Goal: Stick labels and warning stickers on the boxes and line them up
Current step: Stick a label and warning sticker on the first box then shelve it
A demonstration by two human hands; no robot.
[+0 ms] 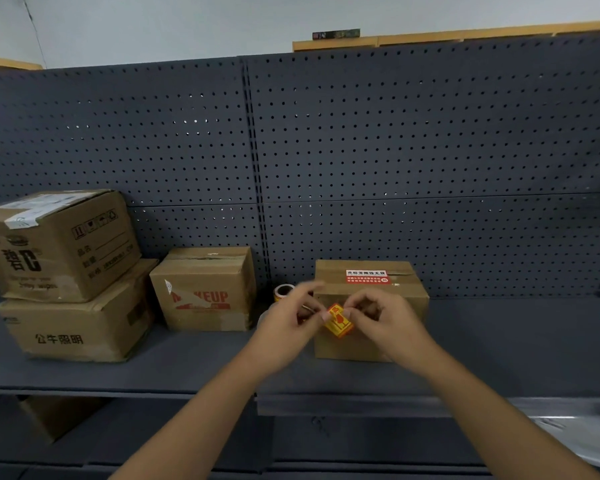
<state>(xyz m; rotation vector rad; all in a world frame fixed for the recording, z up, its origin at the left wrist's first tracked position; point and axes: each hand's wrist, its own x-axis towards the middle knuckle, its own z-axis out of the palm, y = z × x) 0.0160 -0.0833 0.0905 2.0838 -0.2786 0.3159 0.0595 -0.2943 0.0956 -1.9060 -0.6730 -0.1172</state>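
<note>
**Warning sticker goes up at the shelf**

Two bare forearms reach in from the bottom edge toward a dark shelf (187, 362). The left hand (284, 320) and right hand (378, 317) meet over a yellow-and-red sticker (338, 320), each pinching an edge of it between thumb and fingertips; the left fingers are blurred, so their exact hold is hard to read. The sticker hangs tilted in front of a small box (371, 344), near its front face; whether it touches the cardboard cannot be told. That box already bears a red-and-white label (367, 277) on top.

The sticker looks thin, light and limp, likely to curl and cling to skin, so it is best held by its outer edges with the adhesive kept clear. The box seems light enough to slide under a press and may want steadying.

Just behind the left hand stands a sticker roll (284, 292). Further left sits a box marked MAKEUP (205, 292), then two stacked boxes (66, 271), all against a perforated back panel (430, 150).
</note>
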